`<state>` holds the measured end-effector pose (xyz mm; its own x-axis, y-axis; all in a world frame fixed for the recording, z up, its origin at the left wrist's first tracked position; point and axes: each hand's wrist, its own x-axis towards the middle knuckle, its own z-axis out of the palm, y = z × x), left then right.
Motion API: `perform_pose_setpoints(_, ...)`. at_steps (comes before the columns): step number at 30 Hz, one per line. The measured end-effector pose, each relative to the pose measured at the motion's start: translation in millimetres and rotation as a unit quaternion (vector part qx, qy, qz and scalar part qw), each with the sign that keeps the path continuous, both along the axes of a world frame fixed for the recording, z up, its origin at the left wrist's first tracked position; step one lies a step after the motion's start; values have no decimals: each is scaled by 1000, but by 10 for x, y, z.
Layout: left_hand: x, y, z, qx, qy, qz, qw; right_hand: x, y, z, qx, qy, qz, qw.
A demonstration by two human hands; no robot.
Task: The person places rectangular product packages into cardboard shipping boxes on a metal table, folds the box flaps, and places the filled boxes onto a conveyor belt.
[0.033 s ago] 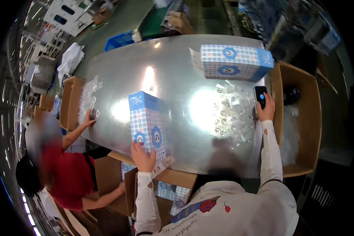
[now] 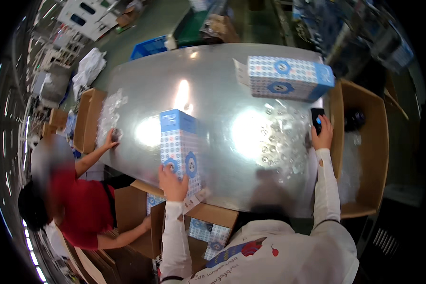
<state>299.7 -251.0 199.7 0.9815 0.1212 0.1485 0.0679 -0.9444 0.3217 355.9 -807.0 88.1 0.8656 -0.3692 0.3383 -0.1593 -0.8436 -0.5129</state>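
A long blue-and-white patterned box [image 2: 177,142] lies on the metal table in front of me, a loose flap at its near end. My left hand [image 2: 173,183] holds that near end, fingers curled over the top and thumb along the right side. At the table's right edge, my right hand [image 2: 323,136] grips a black phone-like device [image 2: 317,113] by its near end; a fingertip covers part of its blue-lit screen. Left of this hand spreads a heap of small clear plastic packets [image 2: 283,142] with dark round pieces inside. A second patterned box [image 2: 288,75], its left-end flap open, lies behind the heap.
A cardboard carton [image 2: 382,142] with clear plastic and a dark round object adjoins the table's right side. An open carton [image 2: 217,215] holding patterned boxes stands below the front edge. At left, a person in red [image 2: 87,203] reaches toward more packets [image 2: 110,111] beside another carton [image 2: 86,120].
The whole view has shifted slightly, so things appear a little farther right. A finger of my right hand now covers more of the lit screen. My left hand stays on the box.
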Motion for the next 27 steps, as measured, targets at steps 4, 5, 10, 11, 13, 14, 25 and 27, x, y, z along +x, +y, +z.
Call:
perform_pose_setpoints(4, 1092, -106, -68, 72, 49, 56, 995, 284, 618, 467, 12, -65, 179, 982)
perform_pose_setpoints(5, 1419, -211, -10, 99, 85, 85, 988, 408, 816, 584, 4, -71, 228, 971)
perform_pose_setpoints(10, 1804, -114, 54, 59, 137, 146, 978, 974, 1684, 734, 121, -62, 333, 933)
perform_pose_setpoints(11, 1823, -94, 70, 48, 152, 152, 976, 1095, 1834, 673, 137, -47, 354, 924)
perform_pose_setpoints(13, 1796, -51, 102, 19, 134, 117, 984, 1398, 2191, 585, 188, -41, 367, 910)
perform_pose_setpoints(14, 1749, -29, 111, 2, 125, 101, 987, 1572, 2377, 555, 210, -35, 376, 902)
perform_pose_setpoints(25, -324, 170, 1465, -309, -231, -52, 921, 3508, 4625, 1442, -333, 89, 391, 853)
perform_pose_setpoints(27, -1072, 336, 1655, -382, -254, 3, 889, 3562, 4986, 1380, -358, 105, 437, 819)
